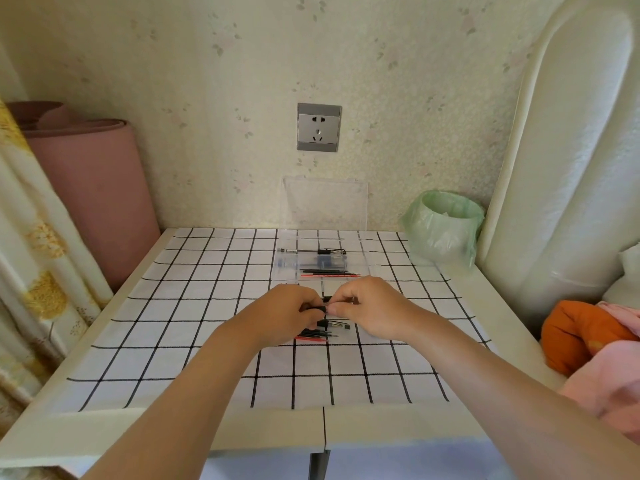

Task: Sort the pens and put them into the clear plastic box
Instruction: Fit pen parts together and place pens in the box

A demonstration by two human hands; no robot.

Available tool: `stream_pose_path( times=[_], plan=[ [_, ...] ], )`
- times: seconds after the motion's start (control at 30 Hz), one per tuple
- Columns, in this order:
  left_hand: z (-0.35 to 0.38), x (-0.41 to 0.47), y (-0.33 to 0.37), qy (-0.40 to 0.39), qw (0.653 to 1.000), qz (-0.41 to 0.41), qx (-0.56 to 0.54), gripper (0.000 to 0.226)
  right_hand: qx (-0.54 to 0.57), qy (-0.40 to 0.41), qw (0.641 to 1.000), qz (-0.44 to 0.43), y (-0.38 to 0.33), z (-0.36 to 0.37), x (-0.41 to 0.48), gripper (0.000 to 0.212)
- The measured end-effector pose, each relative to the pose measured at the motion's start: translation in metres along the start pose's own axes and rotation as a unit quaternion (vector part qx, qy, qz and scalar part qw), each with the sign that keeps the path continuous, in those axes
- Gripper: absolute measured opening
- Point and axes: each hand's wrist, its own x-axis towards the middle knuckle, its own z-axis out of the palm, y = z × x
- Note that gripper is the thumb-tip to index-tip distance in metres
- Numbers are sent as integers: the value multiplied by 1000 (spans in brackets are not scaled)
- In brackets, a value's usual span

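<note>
Between left hand (287, 315) and right hand (369, 306) hangs pen (320, 308).

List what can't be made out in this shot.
Head view only.
1. Pen pinched between left hand and right hand: the hands cover most; type unclear.
2. Loose pens on the cloth: left hand hides some; count unclear.
3. Box contents: too small, clear walls blur them; count unclear.

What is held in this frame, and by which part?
One black pen: the left hand grips its left end, the right hand pinches its right end. Only a short middle stretch shows between them.
</note>
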Motion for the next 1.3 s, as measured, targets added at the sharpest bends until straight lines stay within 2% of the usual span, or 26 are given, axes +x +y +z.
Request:
stream_pose_path(
  times=[0.1,0.17,0.33,0.5,0.7,0.97,1.13,1.3],
  plan=[
    [0,1,0,6,1000,-1,20,13,-21,-15,1000,0,2,-1,-1,21],
    [0,1,-1,14,999,-5,32,15,-25,3,1000,7,2,-3,-2,28],
    [1,1,0,15,999,5,43,15,-41,22,999,-26,1,-2,-3,9],
    [0,1,-1,13,999,10,45,14,-65,-15,998,-6,3,-2,-1,24],
    [-1,0,2,21,998,16,53,15,-56,23,998,-23,1,-2,-2,11],
    [-1,-1,1,23,998,18,60,19,-77,2,997,-21,1,-2,0,20],
    [-6,-3,3,56,993,40,99,17,-56,-10,998,-16,0,0,0,22],
    [-4,-1,2,53,997,33,46,17,-78,5,997,-23,2,1,2,20]
  ],
)
